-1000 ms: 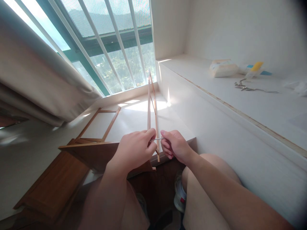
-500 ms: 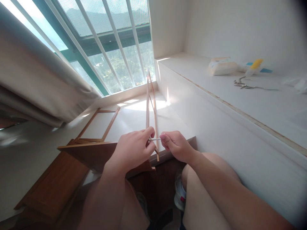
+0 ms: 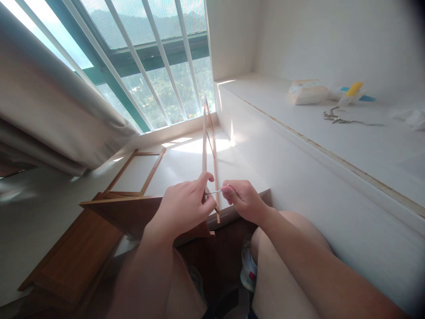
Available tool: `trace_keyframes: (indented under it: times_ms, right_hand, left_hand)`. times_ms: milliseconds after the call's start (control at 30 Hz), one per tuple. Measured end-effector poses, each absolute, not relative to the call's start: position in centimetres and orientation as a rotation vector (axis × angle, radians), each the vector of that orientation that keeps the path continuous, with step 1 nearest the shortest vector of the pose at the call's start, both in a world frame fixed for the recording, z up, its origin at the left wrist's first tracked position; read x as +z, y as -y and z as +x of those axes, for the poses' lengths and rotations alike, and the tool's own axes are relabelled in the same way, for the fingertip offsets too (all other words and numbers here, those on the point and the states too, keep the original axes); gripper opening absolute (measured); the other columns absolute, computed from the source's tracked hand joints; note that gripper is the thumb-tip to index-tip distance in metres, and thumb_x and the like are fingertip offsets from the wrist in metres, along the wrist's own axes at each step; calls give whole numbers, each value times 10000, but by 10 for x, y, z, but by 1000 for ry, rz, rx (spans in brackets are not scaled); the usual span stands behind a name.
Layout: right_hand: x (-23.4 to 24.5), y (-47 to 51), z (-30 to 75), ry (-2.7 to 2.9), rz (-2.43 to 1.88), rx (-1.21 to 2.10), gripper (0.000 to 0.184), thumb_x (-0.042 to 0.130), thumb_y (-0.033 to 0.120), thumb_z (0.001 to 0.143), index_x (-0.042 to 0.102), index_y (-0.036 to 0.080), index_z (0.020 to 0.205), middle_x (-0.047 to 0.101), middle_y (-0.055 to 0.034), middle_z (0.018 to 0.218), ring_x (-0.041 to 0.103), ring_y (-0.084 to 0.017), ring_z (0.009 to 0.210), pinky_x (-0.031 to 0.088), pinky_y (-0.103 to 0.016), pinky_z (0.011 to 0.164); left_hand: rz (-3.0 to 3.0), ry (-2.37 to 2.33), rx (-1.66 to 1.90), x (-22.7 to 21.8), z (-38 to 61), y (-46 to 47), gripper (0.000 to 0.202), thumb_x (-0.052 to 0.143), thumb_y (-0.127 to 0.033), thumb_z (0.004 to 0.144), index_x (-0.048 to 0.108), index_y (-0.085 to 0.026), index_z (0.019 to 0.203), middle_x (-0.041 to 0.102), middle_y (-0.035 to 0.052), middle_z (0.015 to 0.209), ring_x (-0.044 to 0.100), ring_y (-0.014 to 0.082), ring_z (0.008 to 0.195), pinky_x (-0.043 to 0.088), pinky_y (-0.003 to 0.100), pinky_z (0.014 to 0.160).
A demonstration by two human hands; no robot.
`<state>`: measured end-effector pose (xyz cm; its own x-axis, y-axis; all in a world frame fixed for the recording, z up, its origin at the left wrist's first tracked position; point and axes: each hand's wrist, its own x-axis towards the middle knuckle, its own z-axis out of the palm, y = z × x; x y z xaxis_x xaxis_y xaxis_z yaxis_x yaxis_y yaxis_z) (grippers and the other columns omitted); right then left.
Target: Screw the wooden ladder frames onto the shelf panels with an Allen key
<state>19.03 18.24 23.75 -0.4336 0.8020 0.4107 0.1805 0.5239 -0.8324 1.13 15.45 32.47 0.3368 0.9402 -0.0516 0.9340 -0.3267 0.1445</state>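
Note:
My right hand (image 3: 244, 200) is closed round a thin silver metal rod (image 3: 215, 192), which looks like a hex key. The rod points left, its tip at the wood between my left thumb and forefinger. My left hand (image 3: 186, 206) wraps the near end of a narrow upright wooden frame (image 3: 204, 146), forefinger raised and bent, thumb below the rod. Its other fingers are hidden. A second slim wooden strip (image 3: 215, 173) runs close by on the right. Below my left hand, a brown wooden panel (image 3: 133, 215) extends to the left.
An open wooden frame (image 3: 154, 173) lies on the white sill behind the panel. Another brown wooden piece (image 3: 73, 252) is at lower left. On the right ledge (image 3: 282, 99) are a soft white pack (image 3: 308, 92), metal tools (image 3: 338, 118) and a yellow-capped item (image 3: 353, 90).
My left forefinger has lifted away from the rod's tip, opening the gap to the thumb. My right hand has shifted slightly, still holding the rod.

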Motion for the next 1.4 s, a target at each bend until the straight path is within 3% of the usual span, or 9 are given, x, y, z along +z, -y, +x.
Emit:
trace_keyframes:
  times_ms: [1400]
  right_hand:
    - [217, -186, 181, 1872, -652, 571, 203, 473, 259, 980, 534, 192, 798, 472, -10, 722, 451, -145, 660, 342, -282, 636]
  left_hand:
    - [2490, -1686, 110, 318, 5, -156, 217, 401, -344, 903, 451, -305, 1110, 676, -25, 802, 639, 240, 772, 318, 304, 615]
